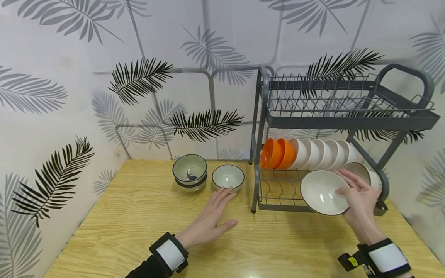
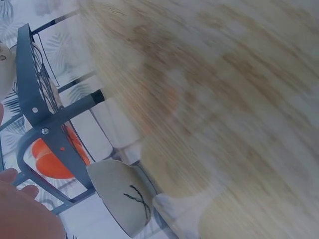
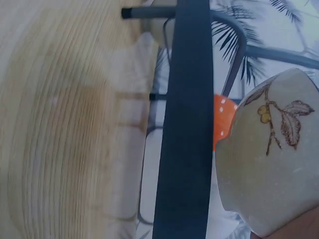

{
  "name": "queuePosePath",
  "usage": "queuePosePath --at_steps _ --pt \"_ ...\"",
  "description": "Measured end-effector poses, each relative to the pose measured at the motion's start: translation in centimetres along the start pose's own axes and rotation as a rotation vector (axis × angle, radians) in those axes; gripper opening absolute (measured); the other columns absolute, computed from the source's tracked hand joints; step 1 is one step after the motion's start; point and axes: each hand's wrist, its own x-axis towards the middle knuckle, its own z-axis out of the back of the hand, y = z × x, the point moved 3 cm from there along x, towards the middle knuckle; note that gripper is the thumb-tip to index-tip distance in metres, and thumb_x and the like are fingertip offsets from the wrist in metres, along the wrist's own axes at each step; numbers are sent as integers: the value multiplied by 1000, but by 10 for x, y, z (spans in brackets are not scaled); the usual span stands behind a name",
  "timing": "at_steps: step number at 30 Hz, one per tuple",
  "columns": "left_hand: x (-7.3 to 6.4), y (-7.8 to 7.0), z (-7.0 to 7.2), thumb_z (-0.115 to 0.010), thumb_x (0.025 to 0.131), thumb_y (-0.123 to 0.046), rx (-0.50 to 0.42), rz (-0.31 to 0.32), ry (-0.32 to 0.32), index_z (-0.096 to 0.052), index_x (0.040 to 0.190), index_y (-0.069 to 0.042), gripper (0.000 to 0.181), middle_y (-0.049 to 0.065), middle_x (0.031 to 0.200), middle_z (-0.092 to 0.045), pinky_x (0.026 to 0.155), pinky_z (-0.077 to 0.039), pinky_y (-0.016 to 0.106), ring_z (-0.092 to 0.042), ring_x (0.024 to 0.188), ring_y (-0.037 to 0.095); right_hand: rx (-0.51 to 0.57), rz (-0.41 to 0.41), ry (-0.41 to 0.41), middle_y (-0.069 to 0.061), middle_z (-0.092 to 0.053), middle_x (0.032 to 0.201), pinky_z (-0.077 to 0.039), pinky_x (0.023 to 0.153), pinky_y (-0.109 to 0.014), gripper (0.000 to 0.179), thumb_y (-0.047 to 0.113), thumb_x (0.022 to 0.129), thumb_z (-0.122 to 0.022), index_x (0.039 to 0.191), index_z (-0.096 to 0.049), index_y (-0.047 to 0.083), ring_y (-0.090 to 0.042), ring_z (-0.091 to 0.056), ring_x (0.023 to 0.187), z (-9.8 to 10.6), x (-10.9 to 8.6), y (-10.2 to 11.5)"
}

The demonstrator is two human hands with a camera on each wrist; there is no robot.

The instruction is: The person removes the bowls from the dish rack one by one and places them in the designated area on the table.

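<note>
My right hand (image 1: 359,197) grips a white bowl (image 1: 320,193) with a thin dark rim by its right side, thumb inside. The bowl is tilted, its inside facing me, in front of the dish rack's lower tier. A brown and yellow plant motif shows on the bowl's outside (image 3: 264,164) in the right wrist view. My left hand (image 1: 210,220) reaches over the table with straight fingers, its fingertips right at the near rim of a small pale bowl (image 1: 228,175). Left of that stand stacked grey-green bowls (image 1: 189,168) with dark rims and a blue mark inside the top one.
The grey two-tier dish rack (image 1: 347,122) stands at the right. Its lower tier holds orange bowls (image 1: 286,153) and several white bowls (image 1: 325,154) on edge in a row, plus another dark-rimmed bowl (image 1: 358,170) behind my right hand. A patterned wall backs the wooden table (image 1: 121,216).
</note>
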Motion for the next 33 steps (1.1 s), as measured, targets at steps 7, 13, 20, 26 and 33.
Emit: queuePosePath --at_steps 7,13,20,26,33 --pt "3 -10 2 -55 96 -32 10 -47 -7 -21 151 -6 70 12 158 -13 113 -13 59 -5 143 30 142 -80 172 7 -73 91 -59 58 -23 58 -31 73 -48 115 -67 6 -5 -66 82 -7 -13 -5" --pt "6 -22 3 -56 95 -31 24 -99 2 -19 152 -7 72 11 159 -11 114 -15 56 -5 144 28 131 -130 286 8 -73 92 -60 61 -26 54 -28 74 -53 102 -72 14 -6 -67 84 -14 -26 -12" --pt "9 -41 3 -62 91 -30 50 -189 -2 -22 151 -5 76 11 158 -16 114 -19 56 -8 144 29 132 -185 394 8 -73 96 -58 67 -24 52 -26 74 -58 101 -73 16 -6 -66 90 -24 -40 -20" --pt "12 -56 0 -66 88 -33 65 -257 8 -26 150 -8 78 5 159 -14 115 -18 51 -8 144 25 92 -245 427 11 -72 97 -57 70 -23 51 -23 75 -60 98 -74 20 -4 -64 91 -30 -50 -26" --pt "12 -70 -2 -67 87 -37 102 -334 27 -27 150 -10 79 4 159 -17 116 -19 50 -8 144 23 49 -265 463 9 -72 97 -57 71 -24 50 -22 77 -58 96 -74 21 -6 -64 92 -39 -61 -33"
